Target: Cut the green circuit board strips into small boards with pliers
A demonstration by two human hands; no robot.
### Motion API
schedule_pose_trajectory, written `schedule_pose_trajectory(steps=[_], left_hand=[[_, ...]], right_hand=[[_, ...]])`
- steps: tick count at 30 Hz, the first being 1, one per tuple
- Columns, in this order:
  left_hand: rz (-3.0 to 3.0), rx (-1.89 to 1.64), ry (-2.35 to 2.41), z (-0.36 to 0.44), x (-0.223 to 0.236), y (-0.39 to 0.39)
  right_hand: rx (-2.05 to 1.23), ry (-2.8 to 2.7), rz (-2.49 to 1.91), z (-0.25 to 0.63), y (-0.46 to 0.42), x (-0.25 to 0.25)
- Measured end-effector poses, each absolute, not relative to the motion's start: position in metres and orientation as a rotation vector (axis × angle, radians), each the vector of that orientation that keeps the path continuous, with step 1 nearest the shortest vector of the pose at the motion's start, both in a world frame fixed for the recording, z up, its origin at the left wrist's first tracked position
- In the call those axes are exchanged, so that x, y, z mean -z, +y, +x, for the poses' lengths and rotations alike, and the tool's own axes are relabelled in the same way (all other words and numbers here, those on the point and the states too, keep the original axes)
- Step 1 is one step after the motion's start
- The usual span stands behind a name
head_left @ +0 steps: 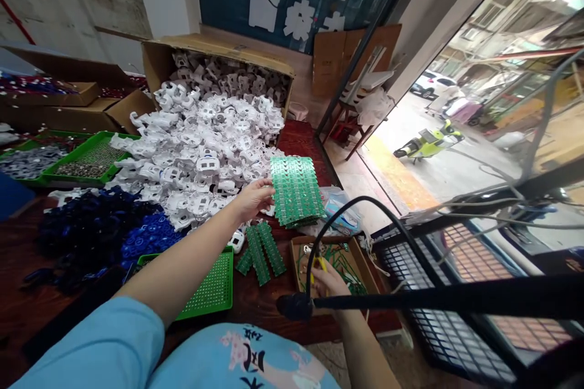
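Note:
My left hand [252, 197] reaches forward and grips the left edge of a stack of green circuit board panels [296, 189] lying on the dark wooden table [255, 304]. My right hand [329, 282] rests at a small cardboard box [360, 261] of green offcuts, fingers closed on a small yellow-handled tool [320, 264]. Several loose green board strips [262, 247] lie between my hands. A large heap of white plastic housings [205, 146] spreads beyond my left hand.
A cardboard carton [214, 51] spills the white parts. Green trays [86, 161] hold small pieces at left, and another green tray [212, 289] is near me. Blue plastic parts [146, 237] pile at left. A black cable [347, 209] and a black metal grid [456, 292] are at right.

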State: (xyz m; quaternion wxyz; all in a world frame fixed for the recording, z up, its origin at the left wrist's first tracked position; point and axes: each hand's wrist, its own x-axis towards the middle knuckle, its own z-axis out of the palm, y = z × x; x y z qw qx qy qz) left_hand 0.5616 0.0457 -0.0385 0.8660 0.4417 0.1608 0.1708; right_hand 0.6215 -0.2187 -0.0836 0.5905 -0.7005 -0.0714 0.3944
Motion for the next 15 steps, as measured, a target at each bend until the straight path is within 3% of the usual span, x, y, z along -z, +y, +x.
schedule_pose_trajectory(steps=[5, 15], left_hand=[[0.891, -0.503, 0.463, 0.506, 0.053, 0.057], [0.879, -0.635, 0.574, 0.456, 0.067, 0.066]], right_hand=[[-1.088, -0.289, -1.555, 0.616, -0.179, 0.057], [-1.303, -0.283, -1.568, 0.602, -0.143, 0.064]])
